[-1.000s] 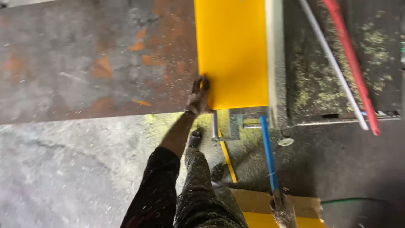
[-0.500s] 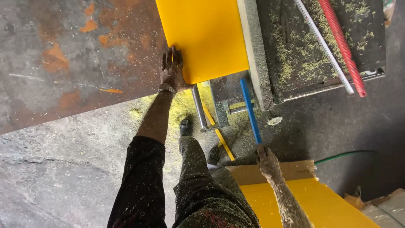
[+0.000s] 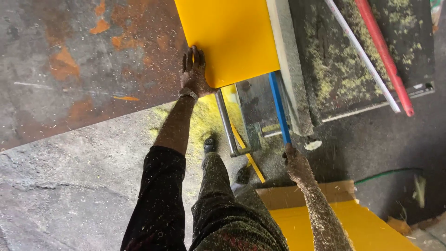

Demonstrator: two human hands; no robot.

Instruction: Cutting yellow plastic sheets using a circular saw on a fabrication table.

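Both hands engaged: left hand [image 3: 194,73] flat, fingers spread, on the near-left edge of the yellow board [image 3: 227,39] running far; right hand [image 3: 296,163] closed on the blue handle [image 3: 278,107].

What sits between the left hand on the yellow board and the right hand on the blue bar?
In the head view, a bent grey metal tube lies between left hand and right hand, on sawdust-strewn floor.

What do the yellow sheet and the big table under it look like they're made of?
Yellow sheet: likely plastic or coated board, smooth, matte, evenly coloured; the left hand rests on its edge. Table: steel plate, going by the grey surface with orange rust patches and scratches.
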